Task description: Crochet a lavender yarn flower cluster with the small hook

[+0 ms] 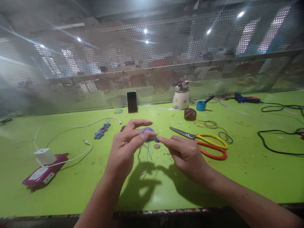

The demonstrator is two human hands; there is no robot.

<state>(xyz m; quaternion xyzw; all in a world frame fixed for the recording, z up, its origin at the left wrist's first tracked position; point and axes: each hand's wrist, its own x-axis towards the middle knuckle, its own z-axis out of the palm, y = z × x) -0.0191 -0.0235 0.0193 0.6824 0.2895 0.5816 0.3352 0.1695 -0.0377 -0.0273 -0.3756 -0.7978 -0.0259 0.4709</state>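
Above the green table, my left hand (128, 144) pinches a small purple-blue yarn piece (149, 130) between thumb and fingers. Loose pale strands (148, 152) dangle beneath it. My right hand (183, 151) has its thumb and index fingertip closed at the right end of the piece, by a small dark bit (156, 140); whether that bit belongs to the piece I cannot tell. A small round tan disc (157, 146) lies just below the fingertips. Scissors with yellow and red handles (212, 146) lie beyond my right hand.
On the table (90, 192) are a purple power strip (46, 172) with a white charger, a braided blue yarn piece (102, 131), a phone (132, 102), a pale jar (181, 97), a multicoloured yarn ball (190, 114), a blue container (201, 106) and a corded glue gun (246, 98).
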